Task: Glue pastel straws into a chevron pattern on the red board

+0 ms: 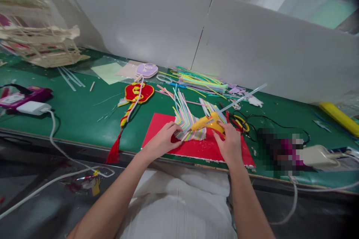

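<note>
My right hand (230, 142) is closed around a yellow hot glue gun (206, 121), with a long clear glue stick (244, 98) poking out of its back end. The gun's nozzle points left, down at a piece of pastel striped strips (187, 121) laid in a chevron pattern. At the left edge of that piece, my left hand (164, 139) pinches it between thumb and fingers. Under both lies a red board (155, 125) with a worn front edge. A second striped piece (209, 107) lies behind the gun, partly hidden by it.
Loose pastel strips (202, 82) are heaped at the back. To the left lie a red and yellow fan-shaped ornament (139, 92) with a red tassel (114, 151), and a purple one (147, 70). Scissors (241, 123), cables, power strips (26, 99) and a stick frame (47, 44) surround the work.
</note>
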The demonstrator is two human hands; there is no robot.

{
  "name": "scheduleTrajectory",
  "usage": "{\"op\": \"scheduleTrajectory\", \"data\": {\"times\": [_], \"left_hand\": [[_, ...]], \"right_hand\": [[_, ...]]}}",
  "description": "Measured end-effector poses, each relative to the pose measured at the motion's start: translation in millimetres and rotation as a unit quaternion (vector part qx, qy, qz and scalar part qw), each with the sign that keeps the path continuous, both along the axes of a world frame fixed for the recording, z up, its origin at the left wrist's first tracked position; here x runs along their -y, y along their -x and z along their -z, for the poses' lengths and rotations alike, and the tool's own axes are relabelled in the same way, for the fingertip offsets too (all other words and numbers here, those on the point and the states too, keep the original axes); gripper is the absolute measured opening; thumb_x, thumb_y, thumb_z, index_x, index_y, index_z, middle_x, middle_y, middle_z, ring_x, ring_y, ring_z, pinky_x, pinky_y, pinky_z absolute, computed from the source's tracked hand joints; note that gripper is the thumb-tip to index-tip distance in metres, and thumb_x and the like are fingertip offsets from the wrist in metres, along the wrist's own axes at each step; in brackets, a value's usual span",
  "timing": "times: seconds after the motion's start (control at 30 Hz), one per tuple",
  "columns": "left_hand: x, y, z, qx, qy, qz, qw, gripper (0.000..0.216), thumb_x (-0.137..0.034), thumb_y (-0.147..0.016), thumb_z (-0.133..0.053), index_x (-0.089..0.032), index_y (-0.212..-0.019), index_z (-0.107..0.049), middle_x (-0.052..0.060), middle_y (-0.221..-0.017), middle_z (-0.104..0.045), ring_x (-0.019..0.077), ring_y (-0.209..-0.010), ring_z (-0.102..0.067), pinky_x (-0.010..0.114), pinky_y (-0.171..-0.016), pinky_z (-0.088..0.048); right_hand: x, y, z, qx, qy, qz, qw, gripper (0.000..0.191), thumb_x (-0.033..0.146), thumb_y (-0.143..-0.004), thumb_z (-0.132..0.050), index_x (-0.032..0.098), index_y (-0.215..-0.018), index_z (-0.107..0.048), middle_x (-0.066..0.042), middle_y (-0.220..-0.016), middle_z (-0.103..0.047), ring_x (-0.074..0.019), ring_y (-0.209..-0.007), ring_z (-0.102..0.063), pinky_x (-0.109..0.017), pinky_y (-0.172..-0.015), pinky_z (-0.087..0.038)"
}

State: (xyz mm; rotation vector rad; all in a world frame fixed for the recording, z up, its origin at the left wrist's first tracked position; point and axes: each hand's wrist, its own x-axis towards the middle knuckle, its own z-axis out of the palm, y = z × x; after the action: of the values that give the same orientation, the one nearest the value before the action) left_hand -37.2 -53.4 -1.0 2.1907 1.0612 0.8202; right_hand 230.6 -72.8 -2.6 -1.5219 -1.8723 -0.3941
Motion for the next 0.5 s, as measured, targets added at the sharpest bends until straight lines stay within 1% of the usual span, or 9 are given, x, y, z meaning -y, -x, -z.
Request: {"op": "scheduleTrajectory", "data": {"times": [0.13,0.27,0.37,0.5], "left_hand": [[1,1,-2.6,-0.004,0.002,0.003,1.000,0.025,-0.027,-0.083,-0.062,-0.022,-0.107,-0.055,0.005,-0.109,-0.054,0.0213,-0.103,-0.056,0.036,-0.089,-0.047],[1,0,-4.9,-0.003,0.010,-0.003,1.000,0.026,-0.031,-0.082,-0.064,-0.022,-0.104,-0.056,0.005,-0.107,-0.054,0.0213,-0.099,-0.056,0.036,-0.086,-0.048],[1,-1,-5.0,0.000,0.007,-0.007,1.000,0.019,-0.029,-0.084,-0.061,-0.021,-0.101,-0.056,0.005,-0.102,-0.055,0.0201,-0.092,-0.056,0.035,-0.083,-0.049],[1,-1,-4.6,0.003,0.000,0.002,1.000,0.014,-0.024,-0.085,-0.058,-0.022,-0.099,-0.056,0.005,-0.104,-0.054,0.0205,-0.099,-0.054,0.037,-0.089,-0.047]], "right_hand": [[-3,-17,2.4,-0.060,0.026,0.083,0.994,0.042,0.046,-0.087,-0.051,0.015,-0.115,-0.055,-0.015,-0.107,-0.065,-0.0282,-0.101,-0.059,-0.041,-0.084,-0.045],[-7,-34,4.4,-0.105,0.038,0.176,0.978,0.055,0.054,-0.081,-0.055,0.012,-0.116,-0.056,-0.018,-0.111,-0.064,-0.0305,-0.101,-0.058,-0.042,-0.084,-0.046],[-9,-41,8.1,-0.114,0.048,0.227,0.966,0.056,0.054,-0.079,-0.057,0.010,-0.113,-0.058,-0.019,-0.105,-0.064,-0.0318,-0.098,-0.057,-0.043,-0.084,-0.045],[-9,-42,15.0,-0.115,0.071,0.280,0.950,0.054,0.053,-0.079,-0.058,0.010,-0.111,-0.060,-0.019,-0.101,-0.061,-0.0320,-0.096,-0.055,-0.044,-0.083,-0.045]]}}
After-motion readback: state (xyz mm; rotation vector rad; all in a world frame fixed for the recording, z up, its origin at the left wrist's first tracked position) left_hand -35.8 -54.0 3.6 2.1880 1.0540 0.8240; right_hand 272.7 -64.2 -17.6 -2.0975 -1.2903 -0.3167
